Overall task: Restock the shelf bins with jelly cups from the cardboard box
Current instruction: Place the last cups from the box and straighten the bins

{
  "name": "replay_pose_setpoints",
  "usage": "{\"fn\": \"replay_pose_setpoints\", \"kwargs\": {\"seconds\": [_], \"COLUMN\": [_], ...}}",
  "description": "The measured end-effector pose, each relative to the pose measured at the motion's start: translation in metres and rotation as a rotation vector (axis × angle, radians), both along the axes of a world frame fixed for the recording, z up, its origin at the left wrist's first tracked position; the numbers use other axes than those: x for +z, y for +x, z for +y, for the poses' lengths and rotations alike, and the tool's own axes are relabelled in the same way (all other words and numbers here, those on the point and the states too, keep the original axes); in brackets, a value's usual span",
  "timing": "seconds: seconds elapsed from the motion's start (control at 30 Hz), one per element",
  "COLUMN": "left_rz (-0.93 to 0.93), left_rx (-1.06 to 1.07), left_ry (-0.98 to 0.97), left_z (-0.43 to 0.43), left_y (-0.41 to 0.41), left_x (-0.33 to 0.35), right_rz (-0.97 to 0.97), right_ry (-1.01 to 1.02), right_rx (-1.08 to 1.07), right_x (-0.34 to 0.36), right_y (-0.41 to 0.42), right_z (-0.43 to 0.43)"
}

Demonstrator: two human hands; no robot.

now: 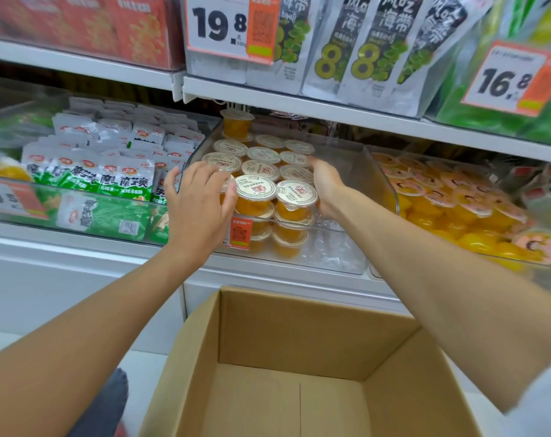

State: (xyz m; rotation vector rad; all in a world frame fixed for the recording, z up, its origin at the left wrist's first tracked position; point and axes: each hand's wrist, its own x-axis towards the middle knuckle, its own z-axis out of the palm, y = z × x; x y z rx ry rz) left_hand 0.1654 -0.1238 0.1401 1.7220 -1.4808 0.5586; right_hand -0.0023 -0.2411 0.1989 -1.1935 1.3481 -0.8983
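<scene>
Bright, even store light, probably from overhead; soft shadow under the upper shelf; faint glare on the clear bin wall; edges bowed and smeared; centre fairly sharp.

To my left, green-and-white snack packets stand in rows. On the shelf above me, silver seaweed pouches with big yellow 8s lean forward, between a 19.8 price tag and a 16.8 price tag. Red packs sit at upper left.
</scene>
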Motion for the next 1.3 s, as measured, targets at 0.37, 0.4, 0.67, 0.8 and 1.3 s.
{"fn": "replay_pose_setpoints", "kwargs": {"seconds": [0.37, 0.4, 0.67, 0.8, 1.3], "left_rz": [0.147, 0.195, 0.249, 0.252, 0.927], "left_rx": [-0.215, -0.235, -0.23, -0.214, -0.115], "left_ry": [0.307, 0.417, 1.262, 1.558, 1.785], "left_z": [0.057, 0.062, 0.096, 0.119, 0.182], "left_y": [-0.091, -0.103, -0.148, -0.171, -0.268], "left_x": [0.01, 0.002, -0.148, -0.231, -0.378], "right_rz": [0.328, 0.332, 0.689, 0.857, 1.427], "right_ry": [-0.668, -0.67, -0.111, 0.237, 0.066], "right_rx": [-0.063, -0.024, 0.476, 0.624, 1.262], "right_x": [-0.014, -0.025, -0.194, -0.286, -0.406], "right_y": [-0.064, -0.073, -0.186, -0.245, -0.265], "right_z": [0.095, 0.106, 0.166, 0.196, 0.246]}}
